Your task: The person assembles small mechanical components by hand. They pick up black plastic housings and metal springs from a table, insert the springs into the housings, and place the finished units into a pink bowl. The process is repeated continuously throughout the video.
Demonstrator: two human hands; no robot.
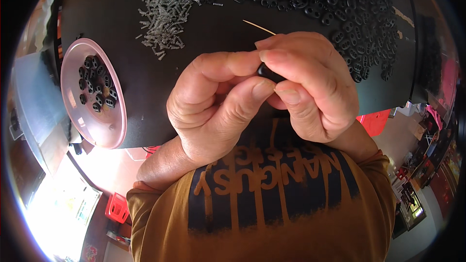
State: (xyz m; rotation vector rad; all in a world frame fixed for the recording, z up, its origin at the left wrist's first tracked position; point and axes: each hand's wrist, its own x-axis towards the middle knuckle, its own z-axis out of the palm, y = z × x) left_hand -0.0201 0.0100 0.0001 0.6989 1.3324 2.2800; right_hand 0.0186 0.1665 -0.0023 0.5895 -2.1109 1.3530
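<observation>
Between the fingertips of both hands, over the near part of the dark table, is a small black plastic cord lock (270, 73). My left hand (208, 94) pinches it from the left with thumb and index finger. From the right, my right hand (318, 85) closes its fingers and thumb on the same piece. Most of the cord lock is covered by the fingers. A thin wooden stick (258, 26) juts out beyond my right hand; whether that hand holds it or it lies on the table, I cannot tell.
Small metal springs (167, 12) lie heaped at the far middle-left. Black cord lock parts (340, 5) spread across the far right. At left, a pink plastic bowl (114, 131) holds several black cord locks (97, 82). The dark table (145, 116) ends close to my body.
</observation>
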